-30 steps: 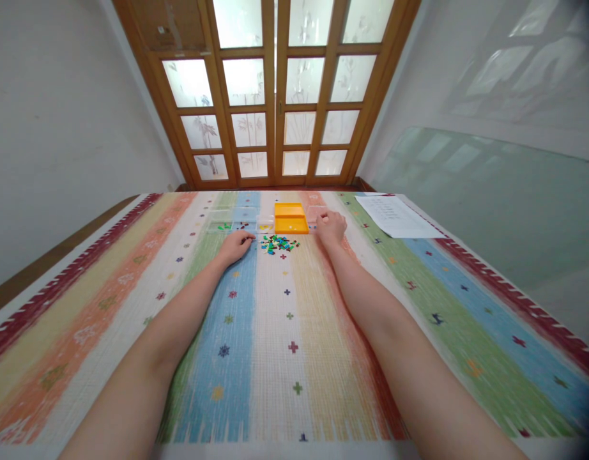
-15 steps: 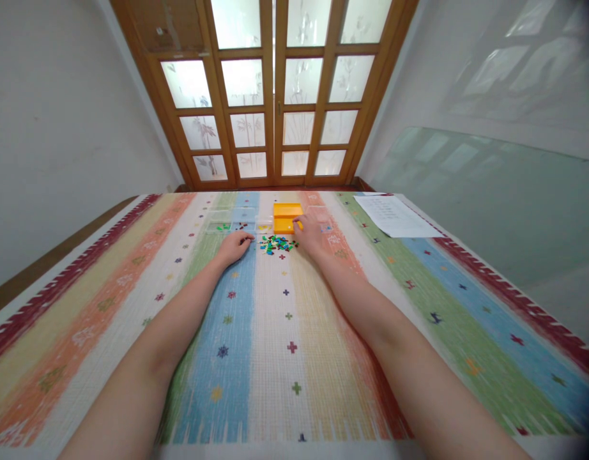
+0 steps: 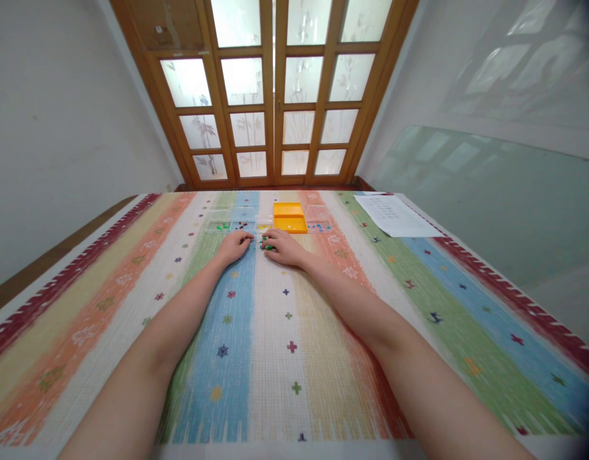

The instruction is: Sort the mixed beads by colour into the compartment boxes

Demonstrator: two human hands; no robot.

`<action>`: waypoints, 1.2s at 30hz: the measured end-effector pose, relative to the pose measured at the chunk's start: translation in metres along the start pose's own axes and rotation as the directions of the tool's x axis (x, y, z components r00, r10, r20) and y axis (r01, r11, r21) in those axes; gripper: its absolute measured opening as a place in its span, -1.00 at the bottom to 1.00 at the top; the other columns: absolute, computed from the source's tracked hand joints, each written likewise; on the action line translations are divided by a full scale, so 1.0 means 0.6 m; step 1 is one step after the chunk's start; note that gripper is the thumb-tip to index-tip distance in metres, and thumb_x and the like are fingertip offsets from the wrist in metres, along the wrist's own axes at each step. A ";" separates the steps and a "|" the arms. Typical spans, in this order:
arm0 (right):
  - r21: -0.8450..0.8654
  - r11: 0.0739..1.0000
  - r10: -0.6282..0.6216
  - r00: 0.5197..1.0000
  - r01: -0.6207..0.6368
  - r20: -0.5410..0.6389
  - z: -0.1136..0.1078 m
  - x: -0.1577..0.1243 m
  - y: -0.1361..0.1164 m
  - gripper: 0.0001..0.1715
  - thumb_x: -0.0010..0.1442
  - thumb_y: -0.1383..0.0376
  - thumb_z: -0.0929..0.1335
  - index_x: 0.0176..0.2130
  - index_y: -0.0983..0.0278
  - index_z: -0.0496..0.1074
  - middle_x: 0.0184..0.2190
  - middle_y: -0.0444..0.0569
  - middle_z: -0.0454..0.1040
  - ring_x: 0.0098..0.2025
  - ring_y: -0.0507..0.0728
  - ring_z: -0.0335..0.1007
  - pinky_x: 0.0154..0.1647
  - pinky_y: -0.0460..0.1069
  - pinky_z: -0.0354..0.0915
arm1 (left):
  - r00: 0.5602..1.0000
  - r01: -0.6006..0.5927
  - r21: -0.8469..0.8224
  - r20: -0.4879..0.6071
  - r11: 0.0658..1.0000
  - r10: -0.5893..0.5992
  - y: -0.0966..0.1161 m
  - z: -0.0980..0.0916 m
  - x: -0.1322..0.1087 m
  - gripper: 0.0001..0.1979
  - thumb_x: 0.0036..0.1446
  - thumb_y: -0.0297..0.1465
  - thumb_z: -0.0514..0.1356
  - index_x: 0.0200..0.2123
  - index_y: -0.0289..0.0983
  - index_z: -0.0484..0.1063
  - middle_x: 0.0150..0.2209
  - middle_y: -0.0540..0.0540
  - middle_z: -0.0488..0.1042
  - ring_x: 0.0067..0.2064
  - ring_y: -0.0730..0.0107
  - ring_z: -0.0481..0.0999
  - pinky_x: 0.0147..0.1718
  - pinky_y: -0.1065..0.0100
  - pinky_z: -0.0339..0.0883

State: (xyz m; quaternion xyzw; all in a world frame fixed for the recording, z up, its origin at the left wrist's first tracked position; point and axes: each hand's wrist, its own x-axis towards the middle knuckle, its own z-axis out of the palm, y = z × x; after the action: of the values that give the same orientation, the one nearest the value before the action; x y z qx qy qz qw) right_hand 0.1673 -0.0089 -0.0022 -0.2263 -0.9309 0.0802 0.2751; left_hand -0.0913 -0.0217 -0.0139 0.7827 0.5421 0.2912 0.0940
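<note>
My right hand lies over a pile of tiny coloured pieces, its fingers a little apart and their tips among the pieces. The palm and fingers hide most of the pile. To the left of the pile rests my left hand, its fingers curled and thumb and index drawn together; whatever they hold is too small to make out. Just beyond the hands is a yellow box with a small white piece in it. Clear plastic boxes hold green pieces, brown pieces, yellow pieces and blue pieces.
A striped, patterned cloth covers the table. Towards the far right lies a printed sheet of paper. Past the table's far edge stand wooden doors with glass panes, and a glass sheet leans on the right wall.
My right hand has moved from the yellow box's right front corner leftward and nearer, onto the pile. The blue pieces it partly covered now show. My left hand stays in place.
</note>
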 end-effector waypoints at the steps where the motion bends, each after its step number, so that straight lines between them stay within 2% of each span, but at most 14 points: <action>1: 0.003 1.000 -0.004 1.000 0.004 0.005 0.001 0.001 -0.003 -0.79 0.29 0.27 0.45 -0.06 0.14 0.63 0.17 0.07 0.49 0.25 0.29 0.34 0.32 0.25 0.24 | 1.000 0.002 0.002 0.003 1.000 -0.002 0.001 -0.001 0.000 -0.69 0.32 -0.35 0.12 -0.06 -0.21 0.65 -0.06 -0.12 0.66 0.01 0.17 0.58 0.13 0.13 0.43; 8: 0.000 1.000 0.014 1.000 -0.014 0.005 0.002 0.004 -0.013 -0.81 0.31 0.28 0.44 -0.08 0.13 0.64 0.16 0.06 0.50 0.26 0.29 0.33 0.34 0.27 0.22 | 1.000 0.012 0.007 0.004 1.000 -0.012 0.005 -0.002 -0.002 -0.69 0.31 -0.35 0.11 -0.04 -0.20 0.64 -0.06 -0.11 0.65 0.02 0.17 0.58 0.14 0.14 0.43; 18: 0.046 0.997 -0.062 0.998 0.061 0.010 0.004 0.007 -0.021 -0.90 0.26 0.32 0.45 -0.19 0.16 0.61 0.13 0.05 0.53 0.23 0.28 0.35 0.30 0.25 0.26 | 1.000 0.000 0.012 0.012 1.000 0.000 -0.003 0.001 0.000 -0.68 0.32 -0.34 0.11 -0.02 -0.20 0.64 -0.04 -0.11 0.65 0.04 0.18 0.58 0.14 0.15 0.43; 24: 0.067 0.997 -0.030 0.999 0.031 -0.017 0.010 0.007 -0.009 -0.91 0.26 0.34 0.45 -0.23 0.17 0.61 0.08 0.04 0.54 0.19 0.25 0.39 0.26 0.20 0.29 | 1.000 0.004 0.008 0.010 1.000 -0.004 -0.003 0.001 -0.001 -0.68 0.32 -0.33 0.11 -0.04 -0.20 0.64 -0.05 -0.11 0.66 0.04 0.17 0.58 0.14 0.13 0.43; 28: 0.054 0.997 0.066 0.990 -0.060 -0.123 0.004 0.003 0.016 -0.93 0.28 0.32 0.44 -0.23 0.18 0.60 0.04 0.04 0.55 0.12 0.24 0.42 0.21 0.16 0.31 | 1.000 0.013 0.007 0.007 1.000 -0.013 0.001 -0.001 -0.001 -0.68 0.31 -0.34 0.10 -0.05 -0.19 0.64 -0.05 -0.11 0.66 0.04 0.17 0.57 0.14 0.14 0.43; 31: 0.036 0.984 0.179 0.960 -0.175 -0.215 -0.012 -0.004 0.040 -0.92 0.30 0.31 0.42 -0.25 0.19 0.57 -0.05 0.04 0.58 0.04 0.23 0.44 0.15 0.14 0.32 | 1.000 0.019 0.009 0.008 1.000 -0.019 0.002 -0.002 -0.001 -0.69 0.31 -0.34 0.11 -0.06 -0.18 0.64 -0.05 -0.10 0.66 0.03 0.17 0.57 0.14 0.14 0.44; 33: 0.018 0.965 0.254 0.922 -0.260 -0.291 -0.028 -0.011 0.059 -0.90 0.30 0.30 0.40 -0.25 0.21 0.56 -0.11 0.05 0.58 0.01 0.24 0.43 0.12 0.14 0.32 | 1.000 0.024 0.010 0.008 1.000 -0.024 0.002 -0.001 -0.002 -0.69 0.30 -0.34 0.11 -0.06 -0.18 0.64 -0.05 -0.09 0.66 0.02 0.17 0.58 0.13 0.14 0.43; 36: -0.018 0.913 0.367 0.841 -0.407 -0.397 -0.053 -0.026 0.091 -0.88 0.29 0.32 0.37 -0.25 0.21 0.55 -0.16 0.06 0.58 -0.02 0.26 0.42 0.11 0.15 0.30 | 1.000 0.029 0.007 0.006 1.000 -0.029 0.003 -0.001 -0.003 -0.70 0.30 -0.34 0.11 -0.06 -0.18 0.64 -0.04 -0.10 0.65 0.03 0.16 0.58 0.13 0.15 0.43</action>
State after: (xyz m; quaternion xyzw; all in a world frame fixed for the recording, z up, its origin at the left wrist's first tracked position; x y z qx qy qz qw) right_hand 0.2171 0.0330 0.0018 -0.4348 -0.7961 0.0406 0.4189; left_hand -0.0909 -0.0238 -0.0132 0.7760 0.5540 0.2855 0.0969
